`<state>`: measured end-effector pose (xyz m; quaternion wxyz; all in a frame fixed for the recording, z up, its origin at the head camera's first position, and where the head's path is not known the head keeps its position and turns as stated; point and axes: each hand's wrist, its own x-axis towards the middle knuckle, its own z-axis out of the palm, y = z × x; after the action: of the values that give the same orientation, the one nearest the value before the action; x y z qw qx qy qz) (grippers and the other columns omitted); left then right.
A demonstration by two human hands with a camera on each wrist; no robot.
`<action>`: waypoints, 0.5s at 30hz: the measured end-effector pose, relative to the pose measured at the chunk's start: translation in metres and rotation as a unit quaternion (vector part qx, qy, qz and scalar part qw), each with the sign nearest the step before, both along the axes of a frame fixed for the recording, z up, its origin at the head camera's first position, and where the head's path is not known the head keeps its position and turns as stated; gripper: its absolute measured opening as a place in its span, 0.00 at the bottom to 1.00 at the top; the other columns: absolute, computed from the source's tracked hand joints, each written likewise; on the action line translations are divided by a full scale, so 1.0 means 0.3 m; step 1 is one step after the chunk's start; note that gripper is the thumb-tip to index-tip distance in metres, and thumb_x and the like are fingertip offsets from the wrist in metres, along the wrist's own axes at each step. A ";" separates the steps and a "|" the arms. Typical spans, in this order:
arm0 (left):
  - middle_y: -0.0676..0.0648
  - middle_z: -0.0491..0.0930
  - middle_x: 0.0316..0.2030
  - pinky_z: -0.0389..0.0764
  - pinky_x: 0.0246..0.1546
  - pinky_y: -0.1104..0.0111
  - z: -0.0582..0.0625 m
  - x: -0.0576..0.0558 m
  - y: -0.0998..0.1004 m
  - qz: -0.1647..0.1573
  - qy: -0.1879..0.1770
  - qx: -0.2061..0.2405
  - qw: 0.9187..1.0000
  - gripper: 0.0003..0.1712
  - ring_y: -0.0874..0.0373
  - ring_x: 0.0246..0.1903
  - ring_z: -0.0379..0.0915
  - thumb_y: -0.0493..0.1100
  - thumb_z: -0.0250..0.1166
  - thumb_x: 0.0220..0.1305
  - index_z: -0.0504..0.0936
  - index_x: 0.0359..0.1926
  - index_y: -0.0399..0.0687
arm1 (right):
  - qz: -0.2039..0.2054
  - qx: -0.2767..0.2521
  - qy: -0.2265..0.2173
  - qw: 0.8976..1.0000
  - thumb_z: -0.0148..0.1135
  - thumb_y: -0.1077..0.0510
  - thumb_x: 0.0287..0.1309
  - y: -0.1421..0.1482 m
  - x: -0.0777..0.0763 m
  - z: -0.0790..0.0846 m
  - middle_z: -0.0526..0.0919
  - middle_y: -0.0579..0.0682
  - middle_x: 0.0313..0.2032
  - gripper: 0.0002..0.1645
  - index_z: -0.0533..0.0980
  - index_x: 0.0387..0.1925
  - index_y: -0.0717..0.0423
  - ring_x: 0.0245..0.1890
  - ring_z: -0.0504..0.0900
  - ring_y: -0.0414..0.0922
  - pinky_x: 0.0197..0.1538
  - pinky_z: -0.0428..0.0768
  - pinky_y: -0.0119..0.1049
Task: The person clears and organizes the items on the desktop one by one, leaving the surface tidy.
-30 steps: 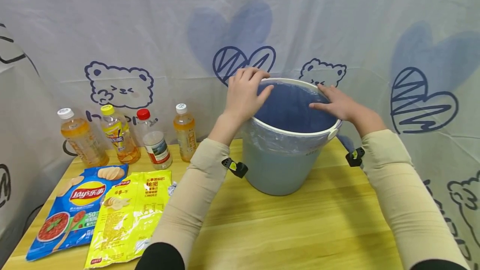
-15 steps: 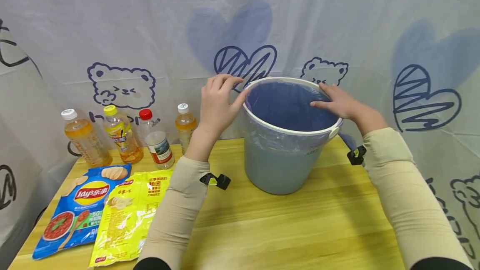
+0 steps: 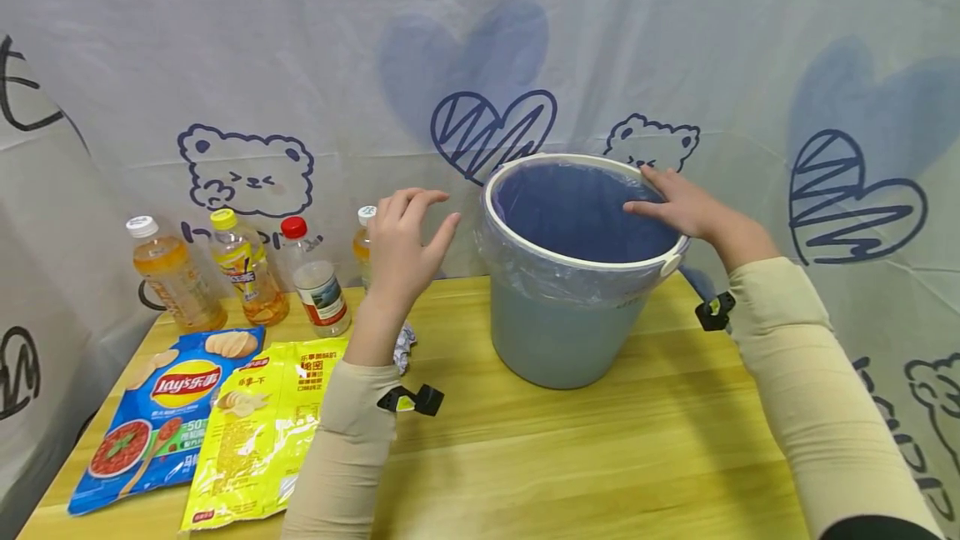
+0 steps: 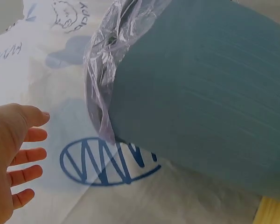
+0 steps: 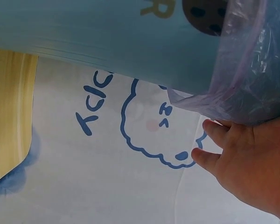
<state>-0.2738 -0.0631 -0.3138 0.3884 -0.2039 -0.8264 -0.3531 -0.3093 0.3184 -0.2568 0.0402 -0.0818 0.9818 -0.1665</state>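
Observation:
A blue-grey trash bin [image 3: 558,340] with a white rim ring stands upright on the table, lined with a clear plastic bag [image 3: 555,282] folded over its rim. My left hand [image 3: 405,248] is off the bin to its left, thumb and fingers spread and holding nothing; in the left wrist view its fingers [image 4: 29,155] point toward the bag's edge across a gap. At the bin's right side my right hand [image 3: 693,207] rests on the rim, thumb over the opening. The right wrist view shows its fingers [image 5: 207,161] fairly straight, beside the bag on the outside.
Left on the wooden table [image 3: 600,457] lie a blue chip bag [image 3: 165,415] and a yellow chip bag [image 3: 262,432]. Several drink bottles stand behind, among them a red-capped bottle [image 3: 318,290]. Crumpled paper [image 3: 405,348] lies behind my left wrist. A printed curtain [image 3: 337,65] hangs behind.
My left hand has come off the bin's rim and moved left and down, now in front of a bottle. The right hand has stayed on the rim.

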 end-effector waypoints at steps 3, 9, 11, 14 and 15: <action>0.43 0.80 0.48 0.66 0.54 0.48 -0.031 0.012 -0.024 0.001 -0.021 0.023 1.000 0.16 0.45 0.52 0.71 0.50 0.66 0.64 0.82 0.49 0.48 | 0.001 -0.002 0.001 1.000 0.48 0.34 0.65 0.000 0.002 0.000 0.36 0.70 0.74 0.55 0.37 0.76 0.60 0.75 0.33 0.68 0.71 0.40 0.67; 0.42 0.79 0.50 0.64 0.55 0.49 -0.090 0.043 -0.080 0.001 -0.085 0.086 0.993 0.17 0.44 0.51 0.69 0.48 0.65 0.64 0.82 0.50 0.45 | 0.002 -0.009 -0.001 1.000 0.48 0.34 0.66 -0.001 0.007 0.001 0.34 0.69 0.75 0.54 0.37 0.76 0.59 0.75 0.33 0.68 0.71 0.40 0.68; 0.42 0.79 0.51 0.64 0.55 0.48 -0.111 0.054 -0.099 0.008 -0.106 0.099 0.989 0.17 0.43 0.51 0.69 0.48 0.65 0.64 0.82 0.50 0.44 | 0.003 -0.009 -0.001 1.000 0.48 0.34 0.66 -0.002 0.007 0.001 0.35 0.69 0.75 0.54 0.37 0.76 0.59 0.75 0.33 0.68 0.71 0.39 0.67; 0.41 0.78 0.52 0.63 0.57 0.49 -0.144 0.066 -0.126 0.017 -0.131 0.111 0.985 0.18 0.43 0.53 0.68 0.48 0.66 0.64 0.82 0.51 0.44 | 0.005 -0.010 0.001 1.000 0.48 0.35 0.66 -0.002 0.005 0.001 0.35 0.70 0.75 0.54 0.37 0.76 0.60 0.75 0.33 0.68 0.71 0.39 0.67; 0.41 0.78 0.52 0.63 0.58 0.49 -0.154 0.070 -0.134 0.018 -0.139 0.115 0.983 0.18 0.43 0.53 0.68 0.48 0.66 0.63 0.82 0.51 0.44 | 0.005 -0.011 0.001 1.000 0.48 0.35 0.66 -0.002 0.004 0.000 0.35 0.70 0.75 0.54 0.37 0.76 0.60 0.75 0.33 0.68 0.71 0.39 0.67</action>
<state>-0.2528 -0.1033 -0.3600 0.2969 -0.0923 -0.8297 -0.4635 -0.3079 0.3177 -0.2567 0.0392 -0.0878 0.9795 -0.1769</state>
